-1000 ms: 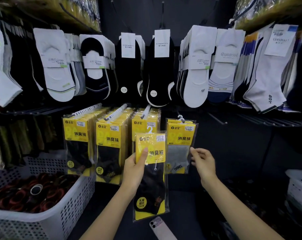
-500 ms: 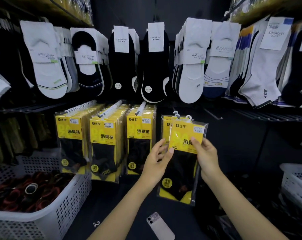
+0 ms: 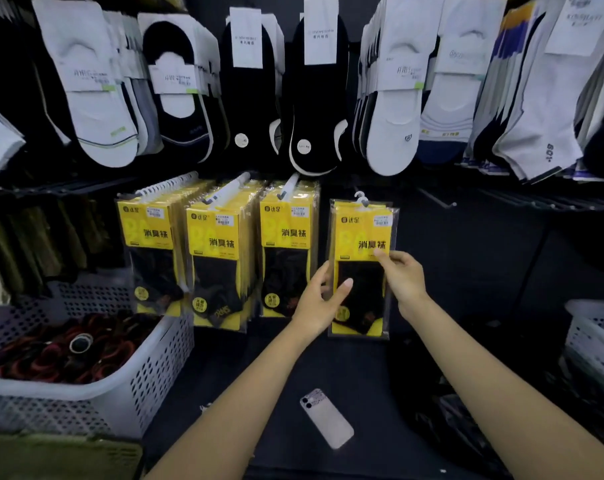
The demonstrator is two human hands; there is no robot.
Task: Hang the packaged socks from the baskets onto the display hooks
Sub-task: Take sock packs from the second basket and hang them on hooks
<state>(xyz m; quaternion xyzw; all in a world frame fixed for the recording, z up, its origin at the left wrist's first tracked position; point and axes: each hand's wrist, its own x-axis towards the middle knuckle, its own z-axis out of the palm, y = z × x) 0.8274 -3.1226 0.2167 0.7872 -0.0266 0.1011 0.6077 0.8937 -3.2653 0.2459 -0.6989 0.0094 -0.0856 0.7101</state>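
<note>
**Both hands holding one sock packet beside the filled rows**

The left hand (image 3: 323, 301) is gripping the sock packet (image 3: 361, 233) by its left edge, with the thumb lying across the clear front and the fingers going behind. The right hand (image 3: 404, 280) is pinching the packet's right edge just under the yellow card. The packet is hanging upright, just right of three full rows of yellow packets (image 3: 217, 244). I cannot tell whether its white hanger (image 3: 361, 199) is sitting on a display hook. A white basket (image 3: 162, 368) is standing at the left edge of the dark shelf (image 3: 362, 375), and a phone (image 3: 328, 419) is lying near its front edge.
</note>
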